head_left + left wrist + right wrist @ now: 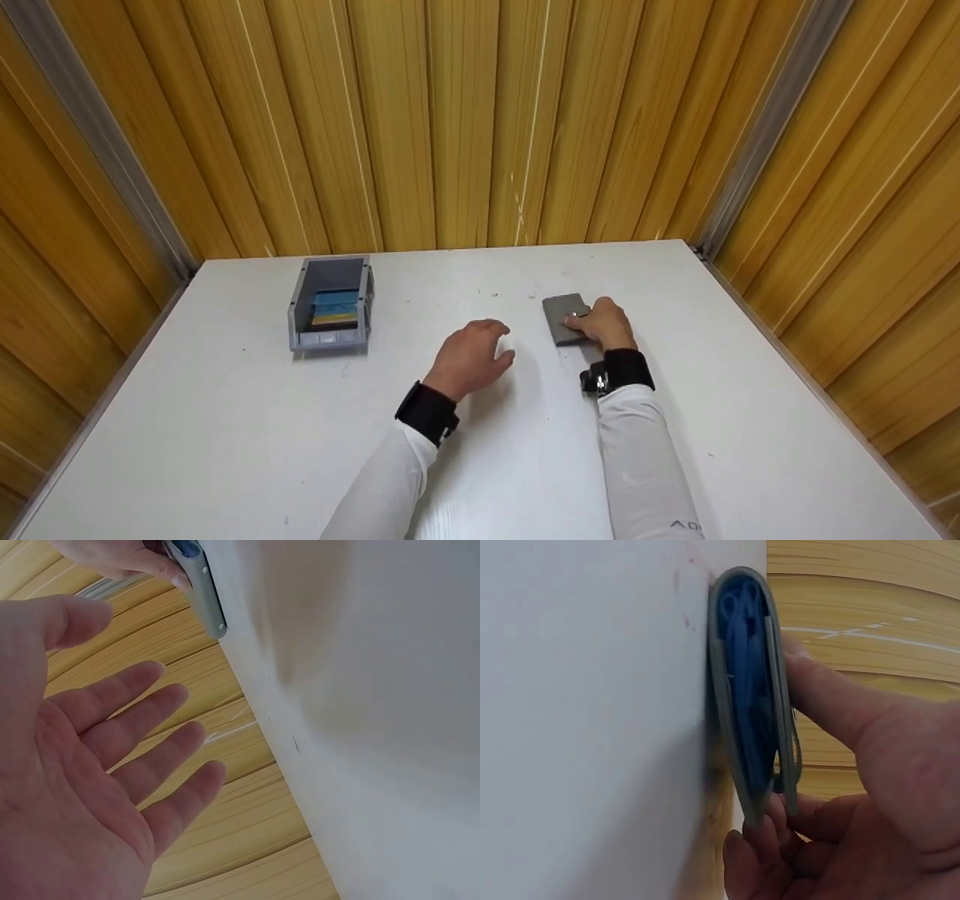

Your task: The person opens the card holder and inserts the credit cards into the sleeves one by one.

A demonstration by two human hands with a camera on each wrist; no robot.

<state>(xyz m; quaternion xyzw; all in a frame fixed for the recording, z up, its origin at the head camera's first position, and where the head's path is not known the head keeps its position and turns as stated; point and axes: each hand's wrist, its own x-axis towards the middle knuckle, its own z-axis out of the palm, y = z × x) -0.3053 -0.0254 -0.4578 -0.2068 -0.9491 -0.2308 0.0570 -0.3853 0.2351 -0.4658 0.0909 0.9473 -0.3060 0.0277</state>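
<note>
A grey folding wallet-like card holder (pixel 561 321) with a small shiny snap lies on the white table at the right in the head view. In the right wrist view, bluish sleeves show between the covers of the card holder (pixel 746 697). My right hand (pixel 604 324) grips its right edge, thumb on the top cover and fingers curled at the edge. To its left, my left hand (pixel 471 358) hovers over the table, holding nothing. In the left wrist view the fingers of my left hand (pixel 112 757) are spread and slightly bent.
A grey plastic bin (pixel 330 340) stands at the back left of the white table (pixel 225 435). Several flat blue, yellow and dark card-like items (pixel 335 304) lie in it. Wood-patterned walls (pixel 457 127) enclose the table at the back and sides.
</note>
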